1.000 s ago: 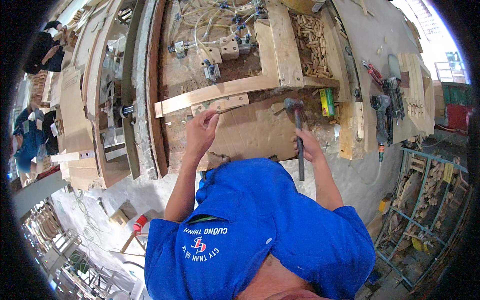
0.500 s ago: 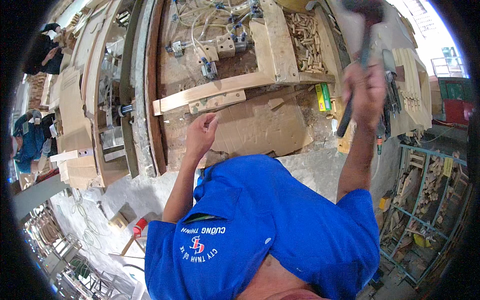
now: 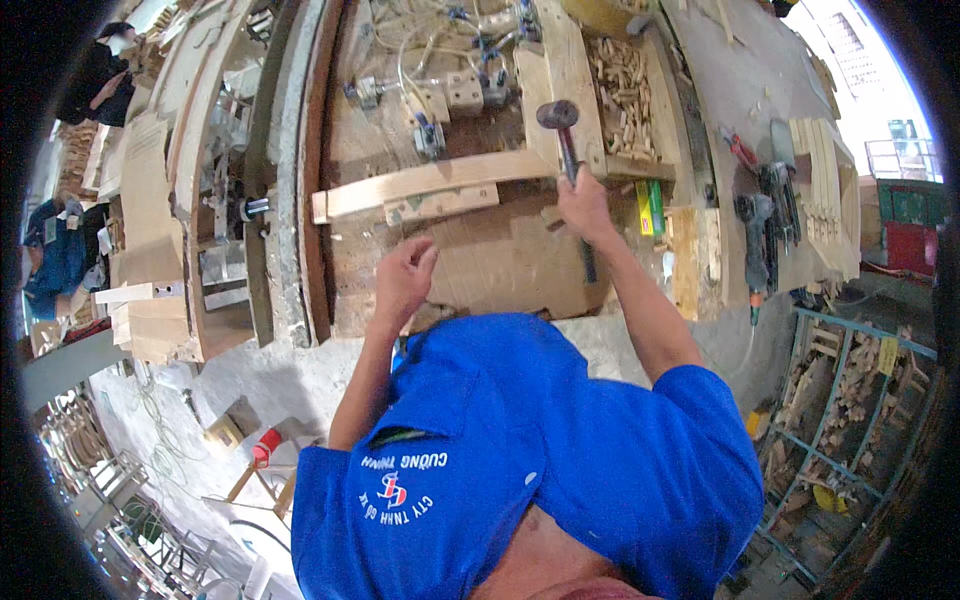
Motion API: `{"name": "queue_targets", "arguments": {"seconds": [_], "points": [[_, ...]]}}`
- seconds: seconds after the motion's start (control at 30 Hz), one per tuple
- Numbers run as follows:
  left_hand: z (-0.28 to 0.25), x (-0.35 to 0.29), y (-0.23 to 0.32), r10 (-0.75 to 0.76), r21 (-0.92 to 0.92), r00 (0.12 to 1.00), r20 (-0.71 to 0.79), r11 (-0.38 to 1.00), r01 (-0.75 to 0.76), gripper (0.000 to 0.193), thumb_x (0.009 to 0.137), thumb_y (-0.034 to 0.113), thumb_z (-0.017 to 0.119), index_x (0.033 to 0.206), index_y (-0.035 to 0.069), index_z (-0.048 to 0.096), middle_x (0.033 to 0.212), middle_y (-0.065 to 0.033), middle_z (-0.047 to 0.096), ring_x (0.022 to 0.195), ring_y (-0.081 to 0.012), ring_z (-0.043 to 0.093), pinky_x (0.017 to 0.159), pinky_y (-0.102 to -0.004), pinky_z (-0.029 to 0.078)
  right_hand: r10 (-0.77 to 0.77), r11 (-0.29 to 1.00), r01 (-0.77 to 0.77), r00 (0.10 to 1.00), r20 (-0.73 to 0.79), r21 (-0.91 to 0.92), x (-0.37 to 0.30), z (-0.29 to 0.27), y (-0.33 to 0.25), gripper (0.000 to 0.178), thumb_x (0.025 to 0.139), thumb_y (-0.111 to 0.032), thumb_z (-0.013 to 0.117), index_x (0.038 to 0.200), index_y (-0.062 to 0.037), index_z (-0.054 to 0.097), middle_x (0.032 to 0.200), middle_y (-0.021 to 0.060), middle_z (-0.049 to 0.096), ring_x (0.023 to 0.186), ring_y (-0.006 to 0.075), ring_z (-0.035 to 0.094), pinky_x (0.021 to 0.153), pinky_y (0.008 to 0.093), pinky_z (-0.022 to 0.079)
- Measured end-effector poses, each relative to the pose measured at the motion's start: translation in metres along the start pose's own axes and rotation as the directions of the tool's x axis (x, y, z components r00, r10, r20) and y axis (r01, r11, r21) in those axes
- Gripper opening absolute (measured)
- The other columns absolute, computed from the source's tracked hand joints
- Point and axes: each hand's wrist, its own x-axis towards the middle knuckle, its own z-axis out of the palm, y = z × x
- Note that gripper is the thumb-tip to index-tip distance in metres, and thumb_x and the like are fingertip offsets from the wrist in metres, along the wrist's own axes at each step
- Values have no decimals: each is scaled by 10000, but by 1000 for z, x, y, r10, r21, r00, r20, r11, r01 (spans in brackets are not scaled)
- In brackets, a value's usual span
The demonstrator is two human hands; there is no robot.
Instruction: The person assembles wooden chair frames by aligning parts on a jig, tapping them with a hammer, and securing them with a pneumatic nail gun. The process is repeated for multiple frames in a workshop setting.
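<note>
My right hand (image 3: pixel 585 208) is wrapped round the handle of a mallet with a dark, rounded head (image 3: pixel 557 114). That head is over the right end of a long, slightly curved light wooden piece (image 3: pixel 430 183); I cannot tell whether they touch. A shorter wooden block (image 3: pixel 450 203) lies along the long piece's near side. Just nearer than these, my left hand (image 3: pixel 403 278) has its fingers curled together against the thumb. Whatever is in that pinch, if anything, is too small to make out. A flat sheet of cardboard (image 3: pixel 500 265) lies between my hands.
Pneumatic cylinders with tubing (image 3: pixel 428 130) are fixed beyond the wooden piece. Wooden dowels (image 3: pixel 622 100) fill a compartment at the back right. A green and yellow box (image 3: pixel 650 207) sits near it, with power tools (image 3: pixel 765 215) farther right. People (image 3: pixel 100 90) are at the far left.
My right hand has brought the mallet leftward and down, from the right side to above the wooden piece's end. The left hand has stayed nearly still, fingers still curled.
</note>
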Motion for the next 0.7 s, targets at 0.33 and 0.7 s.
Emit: {"name": "queue_targets", "arguments": {"seconds": [0.33, 0.7], "points": [[0, 15, -4, 5, -30, 1000, -30, 1000, -6, 279, 968, 240, 681, 1126, 13, 725, 999, -170, 759, 898, -277, 745, 821, -366, 575, -467, 848, 511, 597, -652, -139, -5, -38, -62, 252, 1077, -283, 507, 1029, -51, 592, 794, 131, 572, 665, 269, 556, 603, 402, 470], [4, 10, -2, -36, 49, 999, 27, 998, 34, 285, 973, 236, 678, 1128, 2, 723, 1017, -170, 762, 912, -261, 749, 827, -361, 574, 53, 981, -46, 998, -36, 186, -85, -8, 15, 429, 1010, -435, 578, 1090, -17, 628, 924, 298, 679, 900, 483, 669, 758, 548, 496]]}}
